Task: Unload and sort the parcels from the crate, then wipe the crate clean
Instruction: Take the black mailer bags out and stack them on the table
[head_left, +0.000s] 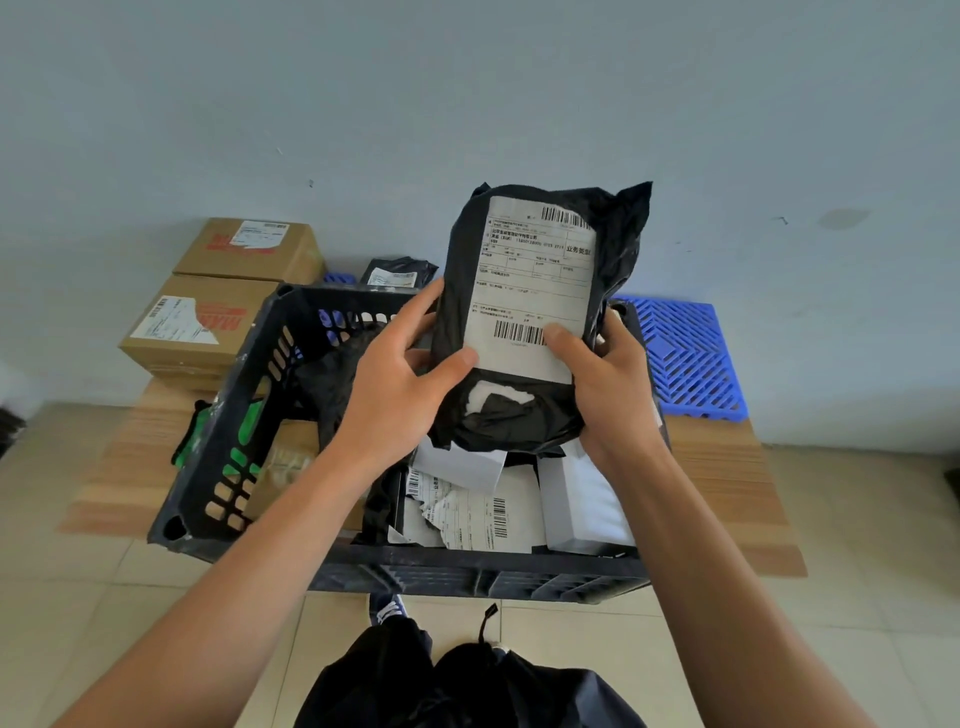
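— Where's the parcel?

— The black parcel (540, 312) is up in the air above the crate (218, 415), upright, its white label (535, 280) facing the camera. Both hands have it. The left hand (400, 384) grips its lower left edge, thumb on the front by the label's bottom corner, fingers round the back. The right hand (608, 379) grips the lower right edge, thumb pressed on the label near the lower barcode.

— And the crate?

— Dark, slotted sides, sitting on a cardboard sheet (727, 483) laid over the tiled floor (857, 571), reaching close to the sheet's near edge. More parcels lie inside: a white one (582, 499) at the right, a torn labelled one (467, 514) in the middle, something black (332, 384) at the left.

— Anything sorted?

— Two brown boxes (208, 322) are stacked at the sheet's far left corner, against the wall. A small black parcel (397, 273) lies just behind the crate, and a blue pallet (685, 358) shows at the far right. A green thing (192, 436) sits against the crate's left side — I cannot tell what it is.
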